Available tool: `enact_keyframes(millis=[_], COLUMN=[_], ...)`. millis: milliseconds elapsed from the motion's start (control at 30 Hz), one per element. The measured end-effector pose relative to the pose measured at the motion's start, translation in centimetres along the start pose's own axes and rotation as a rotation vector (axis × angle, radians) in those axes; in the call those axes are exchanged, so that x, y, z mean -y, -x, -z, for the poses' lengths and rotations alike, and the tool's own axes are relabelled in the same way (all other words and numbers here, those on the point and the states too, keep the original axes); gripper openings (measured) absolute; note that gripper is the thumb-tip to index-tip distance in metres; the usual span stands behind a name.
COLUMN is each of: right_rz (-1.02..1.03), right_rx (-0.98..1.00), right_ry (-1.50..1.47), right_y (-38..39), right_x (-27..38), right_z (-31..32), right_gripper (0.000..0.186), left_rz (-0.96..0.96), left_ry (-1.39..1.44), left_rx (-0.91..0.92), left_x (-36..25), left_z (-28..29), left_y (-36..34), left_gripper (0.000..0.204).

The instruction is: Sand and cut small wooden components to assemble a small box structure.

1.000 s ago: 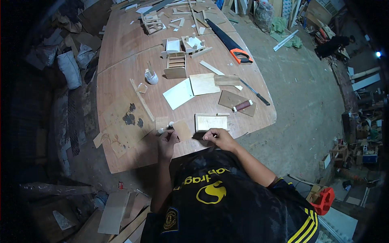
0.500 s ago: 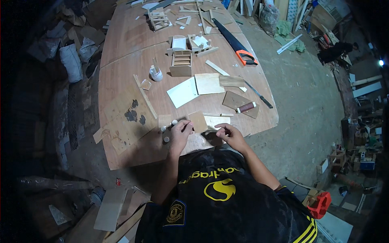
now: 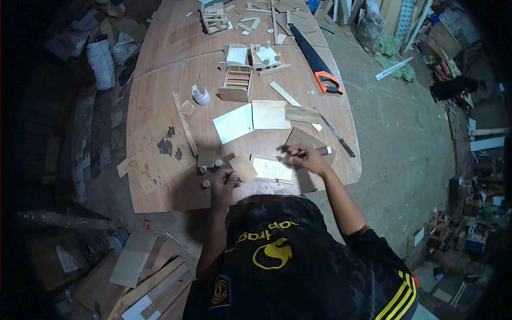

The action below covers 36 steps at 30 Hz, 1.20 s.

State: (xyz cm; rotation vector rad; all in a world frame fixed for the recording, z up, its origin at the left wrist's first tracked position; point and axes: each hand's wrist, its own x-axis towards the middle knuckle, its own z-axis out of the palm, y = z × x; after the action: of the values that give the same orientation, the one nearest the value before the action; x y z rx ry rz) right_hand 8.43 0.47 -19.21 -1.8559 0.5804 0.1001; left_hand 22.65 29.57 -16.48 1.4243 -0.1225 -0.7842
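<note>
My left hand (image 3: 225, 184) is closed at the near left edge of a thin tan square wooden piece (image 3: 244, 168), seemingly pinching it. To its right lies a small pale panel (image 3: 272, 168) edged with narrow wooden strips. My right hand (image 3: 308, 159) hovers past that panel's right end, its fingers curled and smeared by motion. Whether anything is in them I cannot make out. Partly behind this hand, a dark red spool (image 3: 324, 151) rests on a brown board (image 3: 305, 138). Several small round whitish pieces (image 3: 203, 169) stand beside my left hand, near a small square block (image 3: 206, 158).
Farther up the table (image 3: 160, 101) are flat boards (image 3: 271, 114), a file-like tool (image 3: 341, 140), an orange-handled saw (image 3: 314, 61), small wooden furniture models (image 3: 236, 82) and a white jar with sticks (image 3: 201, 96). A stained sheet (image 3: 162, 152) covers the left side.
My right hand has moved away from the panel, toward the spool. My left hand has shifted left and nearer me with the tan square piece, uncovering more of the panel. The view shifted slightly.
</note>
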Motion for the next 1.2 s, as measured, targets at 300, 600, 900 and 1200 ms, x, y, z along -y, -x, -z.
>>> enact_keyframes(millis=[300,600,900,1200], right_rz=[-0.039,0.006,0.110,0.180], right_rx=[-0.237,-0.284,-0.025,-0.233], right_ry=[0.784,0.805,0.165,0.312], right_y=[-12.5,-11.1,2.8,5.7], right_x=[-4.5,-3.9,3.2,1.8], right_z=[8.5,8.4,4.8,6.3], right_gripper=[0.073,0.080,0.082,0.088], left_rz=[0.010,-0.041,-0.130,-0.137], left_ry=[0.078,0.105,0.168,0.145], left_rx=[-0.384,-0.564,-0.374,-0.270], left_x=[-1.3,-0.2,0.8,3.0], left_z=[-4.2,-11.0,-17.8,-20.3], left_y=[4.8,6.1,-0.5,-2.1], left_gripper=[0.014,0.016,0.017,0.018])
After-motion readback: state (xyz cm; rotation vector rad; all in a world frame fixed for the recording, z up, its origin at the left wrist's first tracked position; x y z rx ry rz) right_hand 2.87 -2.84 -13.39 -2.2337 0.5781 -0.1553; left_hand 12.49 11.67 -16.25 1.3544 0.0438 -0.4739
